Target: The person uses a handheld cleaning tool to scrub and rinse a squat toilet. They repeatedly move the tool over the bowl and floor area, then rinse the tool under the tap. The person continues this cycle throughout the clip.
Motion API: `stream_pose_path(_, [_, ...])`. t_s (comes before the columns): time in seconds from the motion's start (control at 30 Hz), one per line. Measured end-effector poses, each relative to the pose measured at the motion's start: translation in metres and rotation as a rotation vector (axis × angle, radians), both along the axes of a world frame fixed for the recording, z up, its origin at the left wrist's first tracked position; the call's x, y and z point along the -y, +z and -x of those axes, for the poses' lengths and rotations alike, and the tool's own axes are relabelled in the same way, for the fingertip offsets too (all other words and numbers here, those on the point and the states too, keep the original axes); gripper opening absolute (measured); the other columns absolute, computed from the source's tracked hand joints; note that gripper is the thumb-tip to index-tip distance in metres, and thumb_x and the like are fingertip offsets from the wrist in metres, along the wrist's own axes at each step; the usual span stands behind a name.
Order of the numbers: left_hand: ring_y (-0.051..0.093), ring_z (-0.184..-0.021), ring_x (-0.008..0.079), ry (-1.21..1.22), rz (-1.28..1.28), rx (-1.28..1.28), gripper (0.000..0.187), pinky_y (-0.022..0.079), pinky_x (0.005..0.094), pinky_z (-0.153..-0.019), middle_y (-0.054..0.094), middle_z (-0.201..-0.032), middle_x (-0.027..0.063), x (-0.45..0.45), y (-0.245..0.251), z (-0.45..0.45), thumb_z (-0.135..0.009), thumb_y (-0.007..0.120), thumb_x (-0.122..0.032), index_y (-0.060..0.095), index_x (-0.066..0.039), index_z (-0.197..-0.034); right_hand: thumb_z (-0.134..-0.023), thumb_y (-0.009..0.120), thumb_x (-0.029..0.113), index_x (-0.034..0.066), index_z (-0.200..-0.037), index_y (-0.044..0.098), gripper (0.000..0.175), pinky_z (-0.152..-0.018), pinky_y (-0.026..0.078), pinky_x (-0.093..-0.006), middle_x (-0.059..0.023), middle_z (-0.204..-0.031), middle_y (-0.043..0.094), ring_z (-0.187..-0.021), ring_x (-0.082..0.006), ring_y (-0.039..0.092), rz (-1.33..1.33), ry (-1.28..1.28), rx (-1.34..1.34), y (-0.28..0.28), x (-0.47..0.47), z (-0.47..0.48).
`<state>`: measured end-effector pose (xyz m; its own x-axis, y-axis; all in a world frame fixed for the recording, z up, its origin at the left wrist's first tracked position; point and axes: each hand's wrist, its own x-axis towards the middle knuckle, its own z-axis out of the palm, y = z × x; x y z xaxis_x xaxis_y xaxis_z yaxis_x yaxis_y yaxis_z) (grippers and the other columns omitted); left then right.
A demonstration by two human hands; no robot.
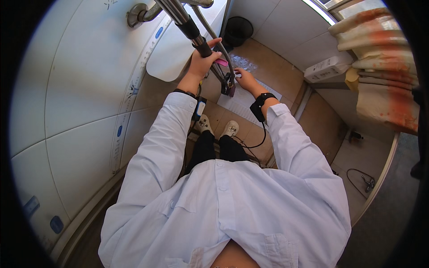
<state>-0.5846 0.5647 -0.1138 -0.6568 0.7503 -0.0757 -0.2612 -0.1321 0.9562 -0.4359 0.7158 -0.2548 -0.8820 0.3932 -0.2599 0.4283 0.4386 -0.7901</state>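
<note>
My left hand (202,63) is wrapped around a telescopic metal pole (181,16) with black collars. A small pink piece (221,62) shows beside its fingers. Past the hand, the pole's lower part runs down to a dark fitting (228,87) above the floor. A thin grey tube (214,35) curves down beside the pole to this fitting. My right hand (246,79) is just right of the tube, fingers bent and apart, with nothing plainly in them. I cannot tell whether its fingertips touch the tube.
A white basin (164,65) juts from the tiled wall (83,83) at left. A black bin (238,30) stands in the far corner. A pale mat (246,109) lies on the tiled floor. At right are a white pack (326,69), a curtain (385,107) and a tap with hose (369,183).
</note>
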Motion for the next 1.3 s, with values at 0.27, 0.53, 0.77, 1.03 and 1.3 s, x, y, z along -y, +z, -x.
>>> stream_pose_path(0.27, [0.05, -0.097, 0.006, -0.036, -0.004, 0.002, 0.049, 0.038, 0.0217, -0.087, 0.049, -0.127, 0.0075, 0.002, 0.003, -0.001, -0.076, 0.055, 0.004, 0.048, -0.001, -0.125, -0.077, 0.059, 0.006, 0.0053, -0.104, 0.058, 0.028, -0.08, 0.046, -0.0347, -0.0136, -0.099, 0.063, -0.092, -0.0281, 0.06, -0.07, 0.122, 0.042, 0.011, -0.001, 0.003])
stream_pose_path(0.53, [0.051, -0.094, 0.0057, -0.084, 0.018, -0.075, 0.05, 0.04, 0.0206, -0.085, 0.047, -0.129, 0.0065, 0.004, -0.002, 0.004, -0.076, 0.056, 0.003, 0.047, -0.002, -0.126, -0.08, 0.057, 0.009, 0.0037, -0.099, 0.058, 0.02, -0.078, 0.046, -0.0368, -0.017, -0.093, 0.063, -0.089, -0.0331, 0.06, -0.029, -0.004, 0.044, 0.021, 0.009, 0.0])
stream_pose_path(0.77, [0.057, -0.081, 0.0103, 0.074, -0.045, -0.092, 0.038, 0.045, 0.0242, -0.076, 0.062, -0.094, 0.0061, -0.002, -0.013, 0.0, -0.073, 0.064, -0.001, 0.06, -0.004, -0.11, -0.082, 0.049, 0.004, 0.0012, -0.1, 0.056, 0.02, -0.065, 0.049, -0.0378, -0.019, -0.085, 0.063, -0.076, -0.0326, 0.062, -0.121, 0.007, 0.013, 0.021, 0.011, -0.002])
stream_pose_path(1.03, [0.059, -0.089, 0.0146, 0.103, -0.028, -0.107, 0.031, 0.047, 0.0264, -0.078, 0.063, -0.098, 0.0094, -0.006, -0.012, -0.002, -0.074, 0.064, -0.002, 0.063, -0.002, -0.105, -0.084, 0.046, 0.004, -0.0006, -0.101, 0.054, 0.019, -0.052, 0.048, -0.0352, -0.0184, -0.075, 0.062, -0.055, -0.0272, 0.062, -0.075, 0.001, -0.009, 0.025, 0.009, -0.005])
stream_pose_path(1.3, [0.058, -0.095, 0.0161, 0.055, -0.03, -0.092, 0.034, 0.046, 0.0268, -0.083, 0.062, -0.101, 0.0103, -0.005, -0.007, 0.0, -0.074, 0.062, 0.001, 0.062, -0.001, -0.108, -0.083, 0.049, 0.005, 0.0007, -0.103, 0.054, 0.021, -0.057, 0.048, -0.036, -0.0177, -0.079, 0.062, -0.064, -0.0284, 0.061, -0.024, -0.039, 0.016, 0.034, 0.01, -0.004])
